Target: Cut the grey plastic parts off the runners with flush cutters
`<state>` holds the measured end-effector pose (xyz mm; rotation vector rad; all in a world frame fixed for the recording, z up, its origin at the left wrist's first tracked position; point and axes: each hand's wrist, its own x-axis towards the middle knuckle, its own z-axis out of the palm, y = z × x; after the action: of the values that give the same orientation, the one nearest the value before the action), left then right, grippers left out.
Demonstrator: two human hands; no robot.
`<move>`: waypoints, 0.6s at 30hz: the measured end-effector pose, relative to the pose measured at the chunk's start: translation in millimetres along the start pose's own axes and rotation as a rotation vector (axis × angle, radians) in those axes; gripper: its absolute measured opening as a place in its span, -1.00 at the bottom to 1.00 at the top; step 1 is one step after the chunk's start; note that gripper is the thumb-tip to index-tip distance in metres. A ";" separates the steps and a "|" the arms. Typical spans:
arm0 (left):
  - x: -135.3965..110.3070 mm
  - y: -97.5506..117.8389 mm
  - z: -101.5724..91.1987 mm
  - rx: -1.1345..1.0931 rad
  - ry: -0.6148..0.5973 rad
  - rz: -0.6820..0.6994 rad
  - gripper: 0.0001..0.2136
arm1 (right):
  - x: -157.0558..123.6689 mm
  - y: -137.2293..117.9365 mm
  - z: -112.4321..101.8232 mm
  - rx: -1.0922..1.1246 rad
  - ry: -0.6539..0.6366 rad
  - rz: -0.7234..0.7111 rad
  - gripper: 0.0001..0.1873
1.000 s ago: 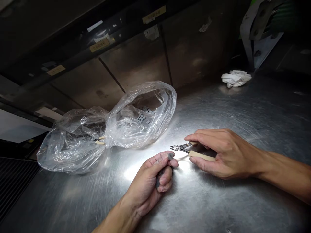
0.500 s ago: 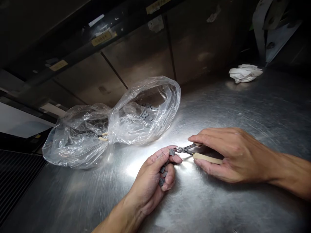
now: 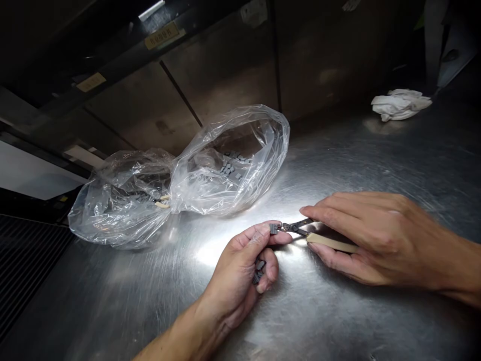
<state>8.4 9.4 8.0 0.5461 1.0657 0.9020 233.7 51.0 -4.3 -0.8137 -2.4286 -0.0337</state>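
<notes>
Between thumb and forefinger, my left hand [image 3: 246,263] pinches a small grey ridged block [image 3: 274,228]. Several more grey pieces [image 3: 258,272] are tucked under its curled fingers. My right hand [image 3: 376,240] grips a pair of small pliers or nippers [image 3: 296,228] with cream-coloured handles, partly spread. The tool's tip touches or almost touches the right side of the pinched block; which of these I cannot tell. Both hands are just above the metal table [image 3: 180,301].
Behind my hands stands an open clear plastic bag [image 3: 191,193] with several grey pieces [image 3: 229,168] inside. Left of it, another clear bag [image 3: 93,213] has a cream-handled tool [image 3: 162,202] at its right side. A crumpled white cloth or paper [image 3: 400,105] lies at the back right.
The view has shifted slightly. The block in my left fingertips appears turned a little, and the tool's tip stays beside it. Both hands keep their holds.
</notes>
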 end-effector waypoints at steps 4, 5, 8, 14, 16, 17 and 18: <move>0.8 0.1 -0.7 0.015 0.003 -0.001 -0.82 | 0.2 -0.5 -0.2 0.003 -0.011 0.005 -0.76; 0.9 -0.1 -1.0 0.018 0.000 0.001 -0.82 | 0.4 -0.6 -0.2 0.003 -0.014 0.001 -0.75; 0.8 -0.8 -1.5 0.022 0.001 -0.001 -0.80 | 1.1 -0.7 -0.1 -0.013 -0.014 -0.021 -0.75; 0.6 -0.5 -0.4 -0.005 -0.004 0.014 -0.83 | 1.9 -1.4 -1.2 -0.051 -0.004 -0.049 -0.77; 0.6 0.0 0.4 -0.025 -0.007 0.021 -0.84 | 1.4 -1.9 -1.3 -0.044 0.001 -0.051 -0.77; 0.6 0.1 0.8 -0.030 -0.008 0.023 -0.85 | 1.0 -2.1 -1.1 -0.039 0.004 -0.051 -0.77; 0.5 0.2 1.2 -0.034 -0.007 0.025 -0.85 | 0.4 -2.3 -0.8 -0.035 0.007 -0.052 -0.76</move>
<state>9.5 10.0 8.4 0.5349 1.0376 0.9383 232.5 49.1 -3.1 -0.7647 -2.4484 -0.0992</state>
